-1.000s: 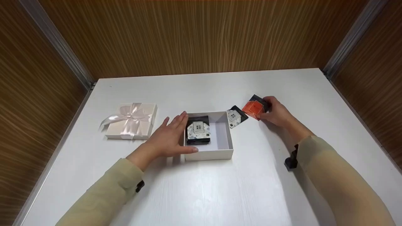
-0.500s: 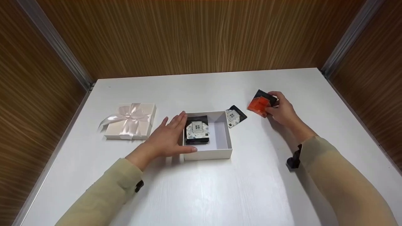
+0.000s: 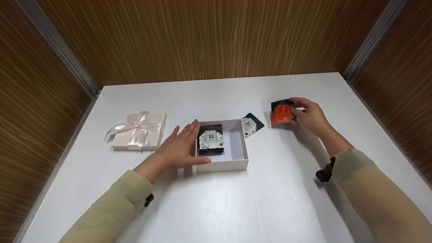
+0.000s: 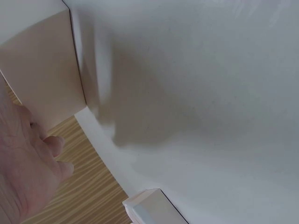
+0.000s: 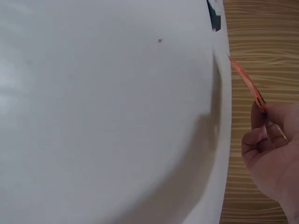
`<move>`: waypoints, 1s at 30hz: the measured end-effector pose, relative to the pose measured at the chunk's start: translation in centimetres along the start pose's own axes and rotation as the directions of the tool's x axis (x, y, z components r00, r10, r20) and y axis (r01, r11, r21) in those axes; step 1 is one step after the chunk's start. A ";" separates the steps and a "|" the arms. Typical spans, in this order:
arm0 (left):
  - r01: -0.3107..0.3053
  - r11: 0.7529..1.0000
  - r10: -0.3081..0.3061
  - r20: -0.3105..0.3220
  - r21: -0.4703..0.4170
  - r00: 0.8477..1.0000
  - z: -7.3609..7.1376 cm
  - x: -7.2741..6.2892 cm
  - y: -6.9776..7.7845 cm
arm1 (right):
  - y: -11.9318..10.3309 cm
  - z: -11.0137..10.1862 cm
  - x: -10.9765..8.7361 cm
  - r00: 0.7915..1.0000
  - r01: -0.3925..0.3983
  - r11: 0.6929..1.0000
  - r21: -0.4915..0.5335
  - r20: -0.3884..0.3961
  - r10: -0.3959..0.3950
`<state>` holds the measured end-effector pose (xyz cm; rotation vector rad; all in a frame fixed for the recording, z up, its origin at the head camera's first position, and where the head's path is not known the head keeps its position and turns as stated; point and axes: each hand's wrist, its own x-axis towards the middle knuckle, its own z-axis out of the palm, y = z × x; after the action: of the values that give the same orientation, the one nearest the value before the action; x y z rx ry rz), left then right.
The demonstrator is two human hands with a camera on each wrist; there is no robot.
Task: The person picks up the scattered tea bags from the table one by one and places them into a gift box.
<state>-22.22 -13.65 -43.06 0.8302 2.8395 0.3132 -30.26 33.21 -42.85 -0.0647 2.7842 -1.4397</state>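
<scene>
An open white box [image 3: 224, 166] stands mid-table, and a stack of black and white patterned sachets [image 3: 211, 138] lies along its left side. My left hand [image 3: 179, 148] rests against the box's left wall, fingers extended, its thumb over the front rim. In the left wrist view the same hand [image 4: 28, 158] is beside the box's outer wall [image 4: 44, 70]. To the right, my right hand [image 3: 312, 116] pinches an orange-red and black sachet [image 3: 282, 114] by its right edge, above the table. The right wrist view shows this sachet [image 5: 247, 83] edge-on, between thumb and fingers.
One more black and white sachet [image 3: 253, 125] lies beside the box's right wall, near its back corner. A pale pink box lid [image 3: 121, 140] with a satin ribbon bow [image 3: 139, 125] lies on the left. Wood-grain panels [image 3: 216, 40] enclose the white table [image 3: 216, 202] behind and at both sides.
My right hand has lifted the orange-red sachet away from the patterned one, moving right, and turned it more upright. The left hand and the box have stayed in place.
</scene>
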 end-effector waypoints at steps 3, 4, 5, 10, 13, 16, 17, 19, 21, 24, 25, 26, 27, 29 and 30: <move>-0.002 1.000 0.002 -0.003 0.007 1.000 0.0 0.0 0.0 | -0.8 -0.3 -0.2 0.999 0.034 0.999 0.018 -0.007 -0.034; -0.004 1.000 0.004 -0.004 0.009 1.000 0.0 0.0 0.0 | -1.1 -0.3 -0.3 0.999 0.043 0.999 0.029 -0.010 -0.043; -0.004 1.000 0.004 -0.003 0.011 1.000 0.0 0.0 0.0 | -1.4 -0.4 -0.4 0.999 0.049 0.998 0.039 -0.009 -0.049; -0.003 1.000 0.003 0.006 0.012 1.000 0.0 0.0 0.0 | -3.4 -0.3 -1.1 0.998 0.069 0.994 0.082 0.004 -0.070; 0.002 1.000 -0.003 0.013 0.014 1.000 0.0 0.1 0.0 | -4.8 0.0 -1.8 0.997 0.072 0.993 0.098 0.027 -0.075; 0.004 1.000 -0.004 0.016 0.017 1.000 -0.1 0.1 -0.1 | -6.2 0.6 -2.3 0.993 0.089 0.989 0.118 0.061 -0.096; 0.003 1.000 -0.004 0.016 0.018 1.000 -0.1 0.1 -0.1 | -6.6 0.8 -2.4 0.992 0.096 0.987 0.129 0.072 -0.106; 0.001 1.000 -0.001 0.014 0.018 1.000 -0.1 0.1 -0.1 | -7.4 1.2 -2.7 0.986 0.118 0.984 0.134 0.098 -0.132; 0.001 1.000 -0.001 0.014 0.020 1.000 0.0 0.1 -0.1 | -8.1 1.6 -2.9 0.981 0.135 0.982 0.131 0.122 -0.151; -0.005 1.000 0.005 0.008 0.015 1.000 0.0 0.1 0.0 | -9.0 2.2 -3.3 0.973 0.161 0.980 0.114 0.149 -0.177; -0.003 1.000 0.003 0.011 0.014 1.000 0.0 0.1 0.0 | -9.2 2.4 -3.5 0.971 0.168 0.979 0.115 0.155 -0.184; -0.006 1.000 0.005 0.009 0.011 1.000 0.0 0.1 0.0 | -9.5 2.5 -3.6 0.968 0.176 0.978 0.115 0.160 -0.193; -0.008 1.000 0.008 0.008 0.010 1.000 0.0 0.1 0.0 | -9.7 2.7 -3.7 0.965 0.185 0.975 0.119 0.166 -0.203; -0.009 1.000 0.009 0.006 0.010 1.000 0.0 0.1 0.0 | -10.1 3.1 -3.9 0.958 0.202 0.971 0.130 0.179 -0.223; -0.011 1.000 0.011 0.005 0.010 1.000 0.0 0.1 0.0 | -10.3 3.3 -4.0 0.955 0.210 0.968 0.135 0.184 -0.233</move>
<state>-22.31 -13.62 -43.09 0.8477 2.8348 0.2983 -25.84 24.77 -36.42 -0.5068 2.5956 -1.5371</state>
